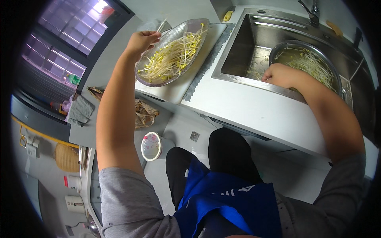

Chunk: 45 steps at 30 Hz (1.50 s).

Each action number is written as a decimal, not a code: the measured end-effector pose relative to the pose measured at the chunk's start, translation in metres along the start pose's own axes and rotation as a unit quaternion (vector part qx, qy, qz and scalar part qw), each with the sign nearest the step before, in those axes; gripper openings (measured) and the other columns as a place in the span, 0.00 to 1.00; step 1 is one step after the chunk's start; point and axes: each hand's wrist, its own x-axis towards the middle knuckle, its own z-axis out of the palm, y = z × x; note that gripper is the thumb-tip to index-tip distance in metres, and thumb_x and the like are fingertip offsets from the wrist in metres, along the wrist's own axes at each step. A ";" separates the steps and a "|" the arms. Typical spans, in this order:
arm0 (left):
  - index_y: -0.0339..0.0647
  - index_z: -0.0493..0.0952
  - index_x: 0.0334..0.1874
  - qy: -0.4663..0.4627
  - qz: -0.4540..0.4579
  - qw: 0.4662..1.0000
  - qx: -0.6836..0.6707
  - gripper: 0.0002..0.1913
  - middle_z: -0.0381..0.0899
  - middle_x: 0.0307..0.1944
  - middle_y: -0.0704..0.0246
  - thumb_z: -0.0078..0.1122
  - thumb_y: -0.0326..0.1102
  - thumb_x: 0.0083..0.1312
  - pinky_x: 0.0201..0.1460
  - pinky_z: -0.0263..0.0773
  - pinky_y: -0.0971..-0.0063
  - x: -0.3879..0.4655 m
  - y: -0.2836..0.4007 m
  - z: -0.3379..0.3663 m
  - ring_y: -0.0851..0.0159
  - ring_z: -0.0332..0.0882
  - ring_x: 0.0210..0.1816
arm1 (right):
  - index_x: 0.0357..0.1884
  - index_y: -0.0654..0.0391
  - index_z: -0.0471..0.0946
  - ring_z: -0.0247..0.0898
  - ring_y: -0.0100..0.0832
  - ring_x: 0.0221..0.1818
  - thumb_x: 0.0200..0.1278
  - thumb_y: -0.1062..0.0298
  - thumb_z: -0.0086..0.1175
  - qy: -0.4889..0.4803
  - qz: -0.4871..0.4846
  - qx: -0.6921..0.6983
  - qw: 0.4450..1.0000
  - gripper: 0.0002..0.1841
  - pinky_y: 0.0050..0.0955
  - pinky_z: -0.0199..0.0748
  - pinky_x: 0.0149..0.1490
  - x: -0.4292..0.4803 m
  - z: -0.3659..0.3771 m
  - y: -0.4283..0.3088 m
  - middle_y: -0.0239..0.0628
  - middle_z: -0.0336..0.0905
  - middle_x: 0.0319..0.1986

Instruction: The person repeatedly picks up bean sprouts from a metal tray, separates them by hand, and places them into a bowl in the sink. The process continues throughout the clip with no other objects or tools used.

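My left hand (143, 43) is over the far left rim of a clear textured oval dish (162, 83), fingers pinched together. A thin pale strand (161, 26) shows at its fingertips, too blurred to tell whether it is gripped. Long white sprouts with yellow heads (175, 56) fill the dish, which rests on a white cutting board (186, 86). Inside the steel sink, my right hand (281, 76) reaches past the left side of a round metal basin (306, 44). Its fingers curl downward and are partly hidden. More sprouts (312, 64) lie in the basin's water, and loose ones (255, 73) on the sink floor.
A faucet (314, 15) stands behind the sink (226, 67). A yellow-handled tool (228, 15) lies near the sink's far left corner. Under the board is a grey mat (205, 65). On the floor, a white bin (151, 147) stands near a crumpled bag (144, 114).
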 end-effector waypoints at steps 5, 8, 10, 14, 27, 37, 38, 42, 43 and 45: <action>0.36 0.74 0.49 0.019 -0.011 0.994 -0.111 0.17 0.77 0.45 0.66 0.55 0.39 0.61 0.55 0.64 0.72 -0.008 0.044 0.025 0.67 0.72 0.50 | 0.43 0.62 0.76 0.72 0.33 0.27 0.52 0.65 0.58 0.235 -0.073 0.009 0.969 0.17 0.29 0.70 0.36 -0.006 -0.001 -0.023 0.41 0.76 0.23; 0.38 0.78 0.44 -0.081 0.002 0.966 -0.244 0.13 0.79 0.41 0.69 0.54 0.37 0.60 0.53 0.64 0.73 -0.023 0.076 0.055 0.70 0.73 0.46 | 0.51 0.57 0.73 0.71 0.37 0.41 0.56 0.67 0.56 0.457 -0.158 0.023 0.875 0.19 0.29 0.68 0.48 -0.008 -0.014 -0.032 0.42 0.74 0.39; 0.32 0.72 0.49 -0.172 0.019 0.954 -0.244 0.17 0.75 0.47 0.63 0.51 0.37 0.62 0.59 0.59 0.67 -0.039 0.091 0.077 0.64 0.70 0.54 | 0.51 0.54 0.72 0.65 0.38 0.51 0.54 0.69 0.57 0.592 -0.254 -0.025 0.764 0.20 0.30 0.64 0.54 -0.010 -0.025 -0.034 0.40 0.67 0.49; 0.37 0.77 0.40 -0.259 -0.005 0.942 -0.214 0.12 0.79 0.39 0.68 0.58 0.37 0.58 0.51 0.63 0.73 -0.060 0.112 0.108 0.68 0.74 0.47 | 0.50 0.49 0.74 0.64 0.38 0.49 0.45 0.69 0.62 0.619 -0.304 -0.134 0.711 0.24 0.31 0.64 0.53 -0.014 -0.032 -0.030 0.36 0.66 0.48; 0.39 0.79 0.38 -0.304 -0.080 0.920 -0.235 0.10 0.80 0.38 0.69 0.59 0.36 0.59 0.47 0.66 0.76 -0.076 0.099 0.122 0.71 0.76 0.43 | 0.32 0.49 0.81 0.69 0.27 0.39 0.49 0.65 0.59 0.553 -0.301 -0.123 0.767 0.07 0.30 0.57 0.50 -0.007 -0.021 -0.022 0.24 0.76 0.31; 0.38 0.77 0.38 -0.322 -0.091 0.904 -0.265 0.11 0.78 0.38 0.67 0.58 0.38 0.59 0.48 0.65 0.72 -0.080 0.095 0.136 0.65 0.74 0.46 | 0.29 0.54 0.79 0.71 0.28 0.28 0.51 0.69 0.56 0.487 -0.311 -0.073 0.813 0.04 0.26 0.65 0.41 -0.007 -0.017 -0.025 0.28 0.76 0.24; 0.39 0.77 0.39 -0.333 -0.092 0.894 -0.284 0.11 0.78 0.39 0.67 0.58 0.38 0.60 0.49 0.65 0.72 -0.079 0.094 0.140 0.65 0.74 0.48 | 0.30 0.56 0.79 0.71 0.27 0.27 0.53 0.71 0.55 0.488 -0.300 -0.043 0.819 0.03 0.24 0.66 0.39 -0.007 -0.018 -0.026 0.28 0.76 0.23; 0.47 0.76 0.41 -0.337 -0.084 0.795 -0.497 0.10 0.71 0.50 0.67 0.54 0.42 0.63 0.49 0.65 0.69 -0.072 0.090 0.166 0.63 0.66 0.54 | 0.34 0.61 0.78 0.68 0.16 0.28 0.56 0.70 0.55 0.486 -0.120 0.238 0.832 0.07 0.16 0.66 0.35 -0.005 -0.019 -0.027 0.26 0.75 0.24; 0.48 0.76 0.43 -0.344 -0.066 0.773 -0.529 0.11 0.72 0.49 0.69 0.53 0.43 0.63 0.49 0.63 0.71 -0.069 0.089 0.172 0.66 0.66 0.51 | 0.35 0.62 0.78 0.68 0.16 0.29 0.57 0.69 0.55 0.438 -0.133 0.310 0.833 0.08 0.16 0.66 0.35 -0.004 -0.019 -0.028 0.27 0.75 0.25; 0.49 0.75 0.47 -0.341 -0.054 0.732 -0.587 0.13 0.74 0.47 0.74 0.52 0.45 0.64 0.49 0.60 0.75 -0.063 0.090 0.186 0.73 0.67 0.46 | 0.37 0.62 0.78 0.68 0.17 0.30 0.58 0.68 0.56 0.348 -0.133 0.446 0.814 0.09 0.16 0.66 0.36 -0.003 -0.015 -0.031 0.27 0.76 0.27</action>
